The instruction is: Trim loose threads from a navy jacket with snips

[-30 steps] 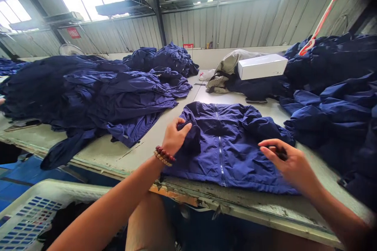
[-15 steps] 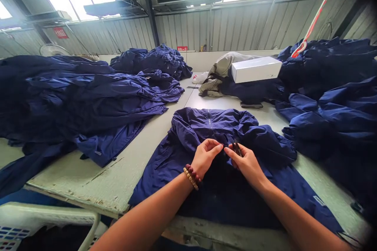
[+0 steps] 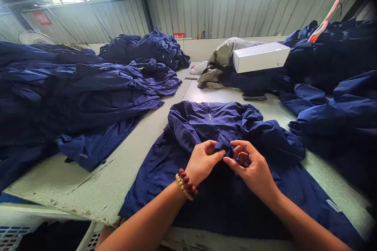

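Observation:
A navy jacket [image 3: 191, 204] lies spread in front of me, its short zip [image 3: 209, 117] towards the far side. My left hand [image 3: 203, 160], with two bead bracelets at the wrist, is closed in a pinch on a small bunched end of the jacket's cloth, perhaps a cuff. My right hand [image 3: 250, 164] is just right of that bunch, thumb and forefinger apart beside the cloth. Its other fingers curl round small dark thread snips [image 3: 243, 160], mostly hidden in the palm.
Navy garments are heaped on the table [image 3: 97, 192] at left [image 3: 88, 94] and right [image 3: 338, 117]. Beyond the jacket are a white box [image 3: 260, 58], a phone [image 3: 255, 97] and a grey-beige cloth [image 3: 222, 53]. A white plastic basket [image 3: 38, 211] stands below the table's left edge.
The cloth end between my hands is now turned up and more visible. My right thumb and forefinger have spread apart, and the snips sit deeper in the palm. The view has tipped downward.

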{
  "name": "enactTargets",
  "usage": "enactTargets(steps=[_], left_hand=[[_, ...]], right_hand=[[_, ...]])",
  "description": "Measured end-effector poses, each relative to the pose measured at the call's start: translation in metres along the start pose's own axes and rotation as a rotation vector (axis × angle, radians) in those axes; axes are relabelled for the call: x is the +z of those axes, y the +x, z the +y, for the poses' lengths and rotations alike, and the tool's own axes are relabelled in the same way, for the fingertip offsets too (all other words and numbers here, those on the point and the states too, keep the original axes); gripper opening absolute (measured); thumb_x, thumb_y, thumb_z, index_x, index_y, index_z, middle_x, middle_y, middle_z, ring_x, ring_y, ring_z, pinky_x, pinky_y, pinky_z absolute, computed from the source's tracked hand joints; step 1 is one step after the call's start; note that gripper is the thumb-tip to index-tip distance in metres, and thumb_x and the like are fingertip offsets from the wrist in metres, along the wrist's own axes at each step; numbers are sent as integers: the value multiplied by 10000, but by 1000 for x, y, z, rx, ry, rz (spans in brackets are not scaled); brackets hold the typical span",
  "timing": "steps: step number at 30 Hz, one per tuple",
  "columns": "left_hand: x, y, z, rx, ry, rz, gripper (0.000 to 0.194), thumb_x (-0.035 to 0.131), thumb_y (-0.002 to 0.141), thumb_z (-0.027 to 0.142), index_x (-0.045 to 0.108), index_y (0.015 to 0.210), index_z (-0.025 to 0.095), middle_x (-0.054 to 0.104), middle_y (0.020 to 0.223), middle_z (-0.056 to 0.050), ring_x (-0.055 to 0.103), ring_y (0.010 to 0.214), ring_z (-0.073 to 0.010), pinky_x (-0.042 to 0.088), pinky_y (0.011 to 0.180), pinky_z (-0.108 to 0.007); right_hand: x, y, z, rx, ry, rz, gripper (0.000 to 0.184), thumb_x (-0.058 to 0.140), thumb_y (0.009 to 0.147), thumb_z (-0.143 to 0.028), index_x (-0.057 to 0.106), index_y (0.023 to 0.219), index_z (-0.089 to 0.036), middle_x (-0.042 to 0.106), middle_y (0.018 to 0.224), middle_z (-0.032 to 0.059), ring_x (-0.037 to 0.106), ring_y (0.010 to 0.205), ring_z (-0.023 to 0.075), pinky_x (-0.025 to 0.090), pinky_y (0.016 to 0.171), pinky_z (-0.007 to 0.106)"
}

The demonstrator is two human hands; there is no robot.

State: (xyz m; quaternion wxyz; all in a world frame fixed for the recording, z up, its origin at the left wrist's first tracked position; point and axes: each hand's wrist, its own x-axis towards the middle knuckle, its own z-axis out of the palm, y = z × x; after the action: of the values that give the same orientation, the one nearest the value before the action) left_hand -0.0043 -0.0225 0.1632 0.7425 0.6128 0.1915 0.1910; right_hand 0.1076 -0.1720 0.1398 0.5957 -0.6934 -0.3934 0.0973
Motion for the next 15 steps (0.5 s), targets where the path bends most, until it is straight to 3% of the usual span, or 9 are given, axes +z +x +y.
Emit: enactTargets(steps=[5,10,15], left_hand=[[-2,-4,10,-121,-156,-41,517,1047,616,412,815,981,128,808,959,-78,746,866,-187,595,869,-321],[-8,-3,15,-158,-199,12,535,1042,620,501,822,947,139,778,973,-55,713,857,-153,614,764,-265],[-8,-1,13,-252,-356,-76,498,1035,647,503,761,868,152,742,849,-8,698,741,-120,636,711,-252]], right_hand=[[-5,3,-1,-21,-12,-33,482,892,846,-478,719,1239,-259,646,901,-22,480,585,102,432,544,253],[-9,8,1,-23,-26,-22,305,771,954,-444,795,1201,-267,756,974,26,610,688,149,514,659,285],[-11,14,-1,77,125,-34,318,797,939,-480,831,1133,-230,777,944,49,674,802,185,537,747,301]])
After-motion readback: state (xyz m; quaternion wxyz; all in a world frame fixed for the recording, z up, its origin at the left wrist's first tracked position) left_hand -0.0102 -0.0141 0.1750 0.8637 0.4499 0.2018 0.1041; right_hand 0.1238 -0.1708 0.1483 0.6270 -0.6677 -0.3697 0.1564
